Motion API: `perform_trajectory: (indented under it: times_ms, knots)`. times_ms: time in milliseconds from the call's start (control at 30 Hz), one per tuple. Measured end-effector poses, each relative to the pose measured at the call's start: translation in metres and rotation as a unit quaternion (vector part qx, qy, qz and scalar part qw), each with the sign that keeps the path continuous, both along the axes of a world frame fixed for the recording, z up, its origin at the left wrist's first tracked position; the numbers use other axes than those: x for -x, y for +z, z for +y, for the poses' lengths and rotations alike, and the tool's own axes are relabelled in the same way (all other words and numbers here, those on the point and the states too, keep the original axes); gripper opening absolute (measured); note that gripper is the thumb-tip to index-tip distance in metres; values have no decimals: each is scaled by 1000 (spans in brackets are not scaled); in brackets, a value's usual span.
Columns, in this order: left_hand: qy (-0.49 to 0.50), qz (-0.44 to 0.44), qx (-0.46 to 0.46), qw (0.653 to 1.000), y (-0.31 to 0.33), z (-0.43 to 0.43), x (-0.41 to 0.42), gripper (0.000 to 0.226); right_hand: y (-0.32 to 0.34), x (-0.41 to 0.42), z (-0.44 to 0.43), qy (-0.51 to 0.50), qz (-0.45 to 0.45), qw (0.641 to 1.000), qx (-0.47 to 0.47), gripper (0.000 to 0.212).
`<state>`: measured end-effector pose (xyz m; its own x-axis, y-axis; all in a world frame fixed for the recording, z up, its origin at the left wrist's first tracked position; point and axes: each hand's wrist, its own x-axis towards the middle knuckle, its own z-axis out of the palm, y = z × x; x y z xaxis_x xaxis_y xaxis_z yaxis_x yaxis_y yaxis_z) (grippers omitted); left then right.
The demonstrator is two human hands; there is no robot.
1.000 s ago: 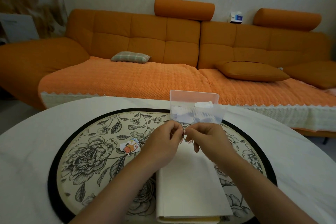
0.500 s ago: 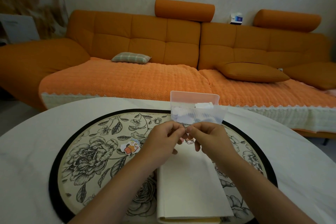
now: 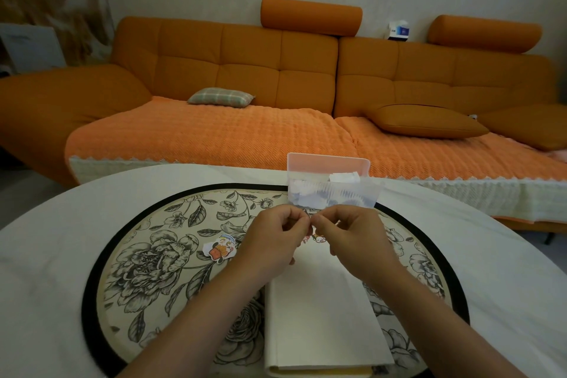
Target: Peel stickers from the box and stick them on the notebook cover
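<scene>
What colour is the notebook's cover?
The notebook has an off-white cover. It shows in the head view, the only one.

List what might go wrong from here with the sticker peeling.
Both the left hand and right hand pinch the small sticker; it may tear or fold onto itself. The box stands just behind the knuckles and could get knocked. The loose sticker beside the notebook could be brushed away by the left forearm.

Head-worn wide-angle camera looks forward and down, close over the table (image 3: 46, 255).
</scene>
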<state>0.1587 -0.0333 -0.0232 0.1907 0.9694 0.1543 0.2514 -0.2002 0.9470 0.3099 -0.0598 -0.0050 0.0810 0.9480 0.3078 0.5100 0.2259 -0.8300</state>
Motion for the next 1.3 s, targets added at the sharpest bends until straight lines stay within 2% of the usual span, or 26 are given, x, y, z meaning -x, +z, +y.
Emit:
perform_trajectory:
  times_ms: [300,467,633,733,800,1033,1167,1300]
  knots:
    - [10,22,-29,999,-2,-2,-2,18,-2,1,1,1,-44,999,11,25]
    - [19,42,-36,998,-4,-1,-3,18,-2,1,2,6,-41,999,34,26]
    - [15,47,-33,998,-3,0,-1,21,-2,3,2,27,19,996,78,30]
    - [-1,16,-16,1000,0,1,0,21,-4,5,4,36,89,990,105,29]
    - [-9,6,3,1000,1,1,1,20,-5,6,6,29,102,988,108,29]
    - [-26,-97,87,991,8,-3,5,27,-7,4,8,-9,-29,999,34,21]
    - [9,-56,52,997,9,-4,11,13,-7,9,7,6,-63,998,17,20]
    - [29,-48,43,997,9,-3,18,7,-4,16,8,25,-37,999,2,20]
